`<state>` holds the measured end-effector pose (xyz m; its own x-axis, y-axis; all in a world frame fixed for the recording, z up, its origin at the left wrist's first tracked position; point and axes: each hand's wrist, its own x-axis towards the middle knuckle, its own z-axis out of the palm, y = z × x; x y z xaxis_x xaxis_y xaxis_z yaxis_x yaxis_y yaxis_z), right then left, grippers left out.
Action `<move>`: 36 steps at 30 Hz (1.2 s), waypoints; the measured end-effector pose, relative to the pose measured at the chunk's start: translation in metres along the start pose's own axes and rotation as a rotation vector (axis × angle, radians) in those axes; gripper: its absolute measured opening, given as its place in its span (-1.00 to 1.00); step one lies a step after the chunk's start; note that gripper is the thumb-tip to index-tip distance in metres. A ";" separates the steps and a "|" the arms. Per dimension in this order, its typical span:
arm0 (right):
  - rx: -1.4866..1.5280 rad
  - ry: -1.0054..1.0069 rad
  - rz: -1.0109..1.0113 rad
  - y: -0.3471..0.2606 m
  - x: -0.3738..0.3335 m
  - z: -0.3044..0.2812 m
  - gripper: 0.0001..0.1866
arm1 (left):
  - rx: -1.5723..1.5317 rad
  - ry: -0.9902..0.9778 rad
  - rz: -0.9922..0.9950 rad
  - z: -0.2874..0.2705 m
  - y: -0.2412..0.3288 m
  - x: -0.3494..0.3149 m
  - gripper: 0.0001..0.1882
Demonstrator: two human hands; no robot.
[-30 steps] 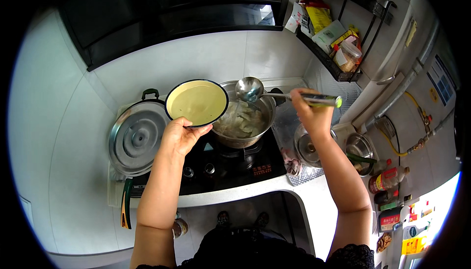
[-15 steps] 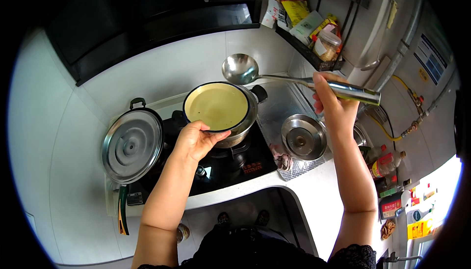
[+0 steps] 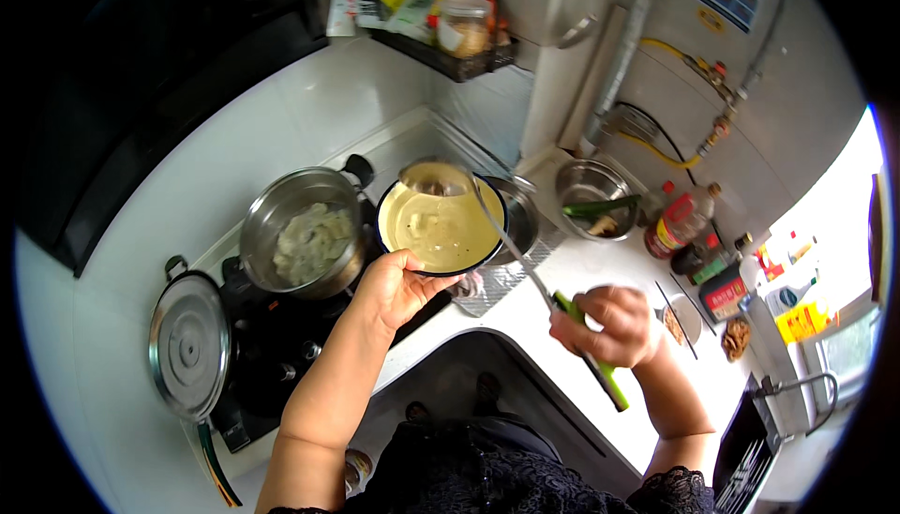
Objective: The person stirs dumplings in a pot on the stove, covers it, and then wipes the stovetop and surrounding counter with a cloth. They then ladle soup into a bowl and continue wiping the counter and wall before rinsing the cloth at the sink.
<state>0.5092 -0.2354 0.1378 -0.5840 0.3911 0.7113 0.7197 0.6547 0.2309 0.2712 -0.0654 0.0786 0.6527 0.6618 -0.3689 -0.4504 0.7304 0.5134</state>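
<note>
My left hand (image 3: 389,294) grips the near rim of a cream enamel bowl (image 3: 491,219) with a dark blue edge. Shallow liquid and a few pale bits lie in it. My right hand (image 3: 614,326) is closed round the green-backed handle of a steel ladle (image 3: 525,265). The ladle's scoop, somewhat blurred, hangs over the far part of the bowl; whether it touches the liquid I cannot tell. Left of the bowl, a steel pot (image 3: 267,204) stands on the black stove (image 3: 267,345), with pale, dumpling-like food (image 3: 317,244) inside.
A large steel lid (image 3: 190,350) rests at the stove's left. Partly behind the enamel bowl is a steel basin (image 3: 527,223). Farther right, another steel bowl (image 3: 572,181) holds green vegetables, near several bottles (image 3: 684,223). A small bowl (image 3: 692,312) with chopsticks stands by my right hand.
The enamel bowl has moved off the pot toward the right, uncovering the food in the pot. My right hand has lowered, bringing the ladle's scoop over the bowl. The view has turned right.
</note>
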 end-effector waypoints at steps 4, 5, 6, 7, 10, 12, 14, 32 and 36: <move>-0.137 -0.102 0.062 -0.024 -0.056 -0.023 -0.63 | 0.041 -0.035 -0.135 0.000 -0.050 0.044 -0.52; -0.155 -0.119 0.103 -0.030 -0.071 -0.026 -0.63 | 0.056 -0.038 -0.160 0.001 -0.064 0.054 -0.53; -0.175 -0.123 0.151 -0.037 -0.089 -0.030 -0.62 | 0.078 -0.036 -0.216 0.005 -0.081 0.066 -0.56; -0.185 -0.113 0.190 -0.044 -0.104 -0.031 -0.62 | 0.067 -0.040 -0.242 0.002 -0.097 0.078 -0.57; -0.225 -0.132 0.284 -0.059 -0.143 -0.038 -0.63 | 0.093 -0.064 -0.337 0.004 -0.142 0.103 -0.56; -0.251 -0.151 0.323 -0.065 -0.170 -0.042 -0.62 | 0.103 -0.072 -0.407 0.000 -0.175 0.124 -0.55; -0.259 -0.172 0.365 -0.070 -0.193 -0.044 -0.62 | 0.106 -0.101 -0.441 -0.005 -0.204 0.141 -0.55; -0.111 -0.234 0.511 -0.058 -0.311 -0.029 -0.65 | 0.136 -0.079 -0.570 -0.024 -0.311 0.193 -0.61; -0.094 -0.223 0.510 -0.056 -0.313 -0.025 -0.65 | 0.139 -0.066 -0.546 -0.021 -0.314 0.194 -0.62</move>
<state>0.6606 -0.4108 -0.0815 -0.2114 0.7767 0.5933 0.9560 0.2907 -0.0398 0.5264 -0.1627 -0.1708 0.8073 0.1790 -0.5623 0.0446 0.9317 0.3605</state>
